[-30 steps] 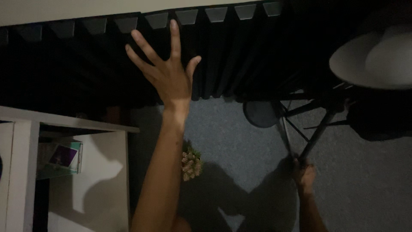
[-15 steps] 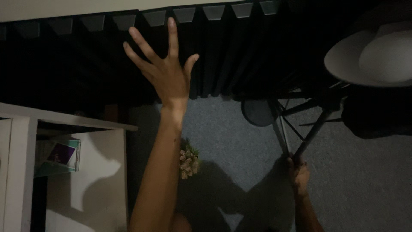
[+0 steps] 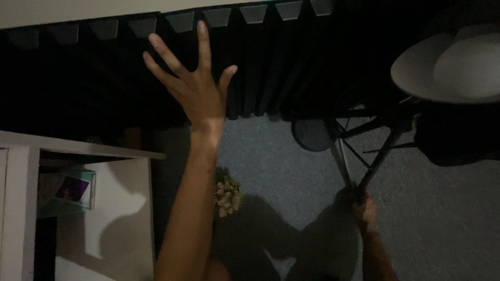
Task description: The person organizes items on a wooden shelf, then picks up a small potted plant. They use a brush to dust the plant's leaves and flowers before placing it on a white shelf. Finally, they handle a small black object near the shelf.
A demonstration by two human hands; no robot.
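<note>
My left hand (image 3: 195,83) is stretched out in front of a black pleated curtain (image 3: 281,67), fingers spread wide and holding nothing. My right hand (image 3: 365,208) is low at the right, closed around a leg of a black tripod stand (image 3: 376,158). The stand carries a white round lamp shade (image 3: 447,67) at the upper right and a small dark round disc (image 3: 311,134) beside its legs.
A white cabinet (image 3: 99,208) stands at the left with a teal-edged box (image 3: 67,192) on a shelf. A small bunch of pinkish flowers (image 3: 227,196) lies on the grey carpet (image 3: 442,224) beside my left forearm.
My left hand has drifted slightly up and to the left. My right hand keeps its grip on the stand leg; the view shifted a little.
</note>
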